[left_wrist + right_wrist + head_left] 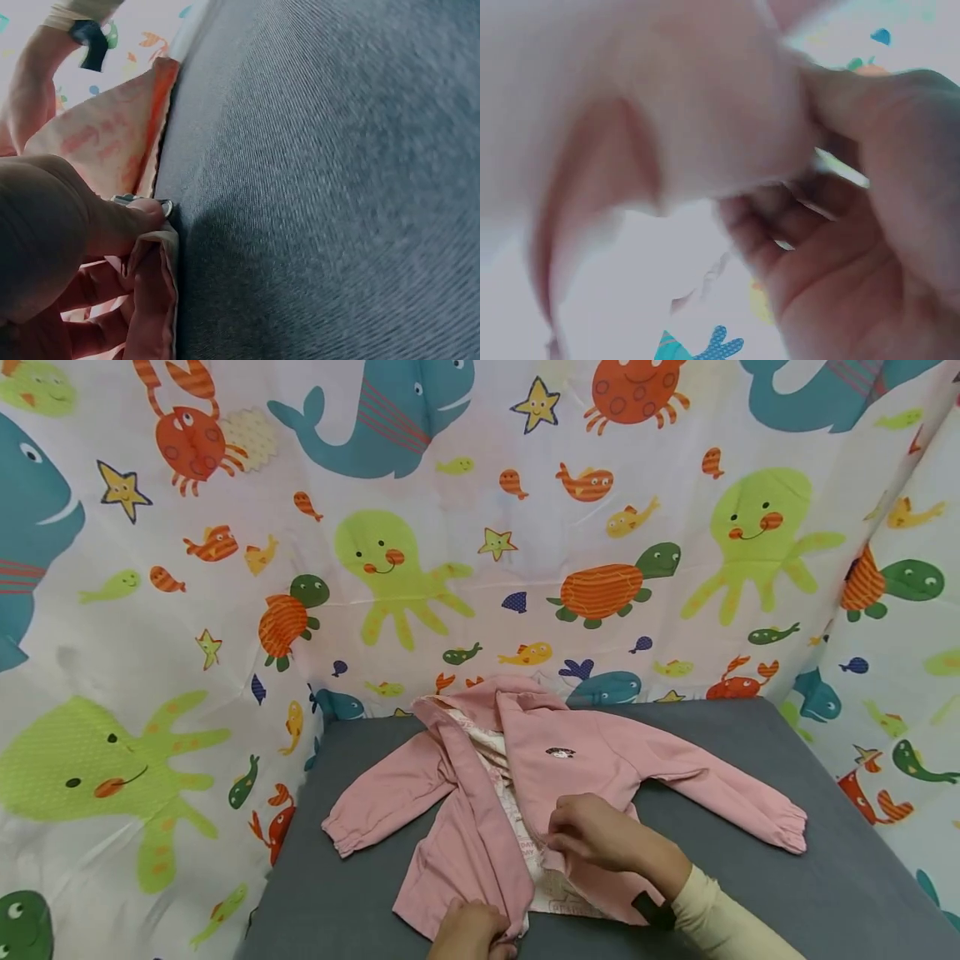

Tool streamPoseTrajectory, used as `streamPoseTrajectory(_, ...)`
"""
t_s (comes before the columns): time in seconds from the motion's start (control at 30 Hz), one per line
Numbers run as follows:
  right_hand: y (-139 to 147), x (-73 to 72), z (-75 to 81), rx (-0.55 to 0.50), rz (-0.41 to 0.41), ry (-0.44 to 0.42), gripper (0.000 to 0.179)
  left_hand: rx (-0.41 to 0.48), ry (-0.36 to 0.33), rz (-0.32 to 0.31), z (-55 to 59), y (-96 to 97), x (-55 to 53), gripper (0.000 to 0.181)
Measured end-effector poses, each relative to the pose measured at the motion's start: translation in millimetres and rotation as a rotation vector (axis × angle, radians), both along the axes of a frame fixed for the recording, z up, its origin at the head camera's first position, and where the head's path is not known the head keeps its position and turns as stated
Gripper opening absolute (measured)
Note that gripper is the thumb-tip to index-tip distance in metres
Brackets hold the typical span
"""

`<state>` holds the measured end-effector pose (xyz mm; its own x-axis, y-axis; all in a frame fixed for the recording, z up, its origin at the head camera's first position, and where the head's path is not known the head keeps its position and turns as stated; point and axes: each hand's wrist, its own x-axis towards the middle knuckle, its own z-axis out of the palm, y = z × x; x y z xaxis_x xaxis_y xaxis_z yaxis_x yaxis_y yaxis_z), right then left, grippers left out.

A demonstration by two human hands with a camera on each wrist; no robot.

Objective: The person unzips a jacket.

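Note:
A small pink hooded jacket (570, 760) lies front up on a grey table (750, 877), sleeves spread, its front open over a white printed lining (525, 835). My left hand (471, 933) pinches the bottom corner of the left front panel; in the left wrist view my thumb (124, 221) presses the hem (154, 300) by a metal zipper end (142, 201). My right hand (592, 833) grips the edge of the right front panel near the middle; in the right wrist view its curled fingers (780, 240) hold pink fabric (667, 112).
A curtain (390, 552) printed with sea animals hangs behind and beside the table. The grey tabletop (337, 187) stretches bare to the right of the jacket hem. A cream sleeve (720, 918) covers my right forearm.

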<state>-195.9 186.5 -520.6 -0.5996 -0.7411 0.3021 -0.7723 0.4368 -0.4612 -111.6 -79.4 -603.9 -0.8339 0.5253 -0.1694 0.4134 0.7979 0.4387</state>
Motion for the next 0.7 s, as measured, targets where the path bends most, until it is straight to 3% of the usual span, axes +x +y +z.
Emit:
streamPoseTrajectory(0.1, 4, -4.1, 5.1, 0.056, 0.035, -0.075, 0.018, 0.006, -0.018, 0.008, 2.9, -1.6, 1.2, 0.042)
streamPoseTrajectory(0.23, 3, 1.4, 2.1, 0.098, 0.075, -0.136, 0.015, 0.008, -0.018, -0.013, 0.5, -3.6, 2.9, 0.039)
streamPoseTrajectory(0.33, 3, 5.7, 1.1, 0.086, 0.055, -0.138, 0.011, 0.053, 0.009, -0.044, -4.0, -5.6, 4.1, 0.035)
streamPoseTrajectory(0.5, 2, 6.3, 5.0, 0.07, 0.017, -0.123, 0.005, 0.15, 0.044, -0.11, -1.0, -13.3, 1.4, 0.025)
streamPoseTrajectory(0.6, 3, 5.8, 9.0, 0.068, -0.015, -0.096, 0.009, 0.24, 0.122, -0.142, 4.1, -19.8, -3.5, 0.021)
streamPoseTrajectory(0.7, 6, 5.3, 13.5, 0.067, -0.053, -0.061, 0.01, 0.322, 0.238, -0.121, 9.4, -25.3, -10.3, 0.014)
